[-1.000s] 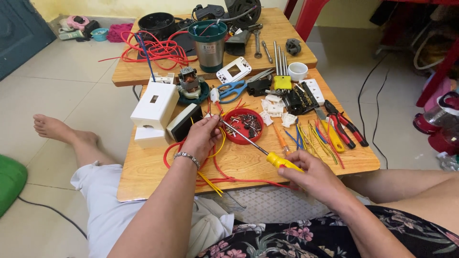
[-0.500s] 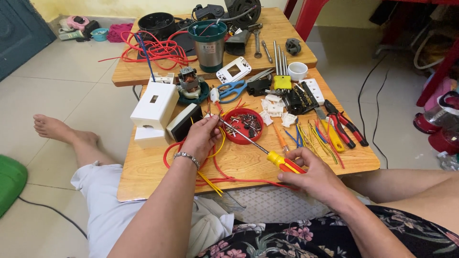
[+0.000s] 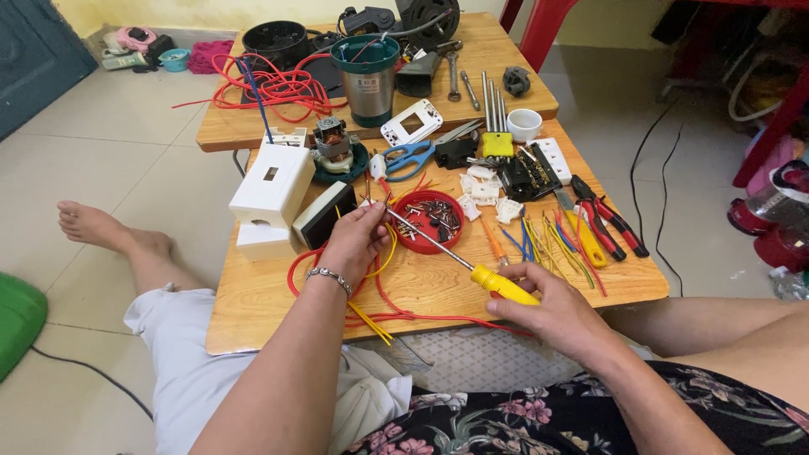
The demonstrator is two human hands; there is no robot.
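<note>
On wooden table point(image 3: 438, 286), right hand point(image 3: 552, 307) fingers clamp yellow screwdriver point(image 3: 472, 268), tip pinched in left hand point(image 3: 356, 240).

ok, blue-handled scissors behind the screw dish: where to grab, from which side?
Probably the blue handle loops of the scissors, coming from the front left. The loops point that way and lie flat and bare, while the blades run back-right among the white cover plate and black parts.

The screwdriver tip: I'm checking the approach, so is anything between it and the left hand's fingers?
Nothing visible. The screwdriver, held by the right hand, runs over bare table past the red dish to the left hand.
</note>
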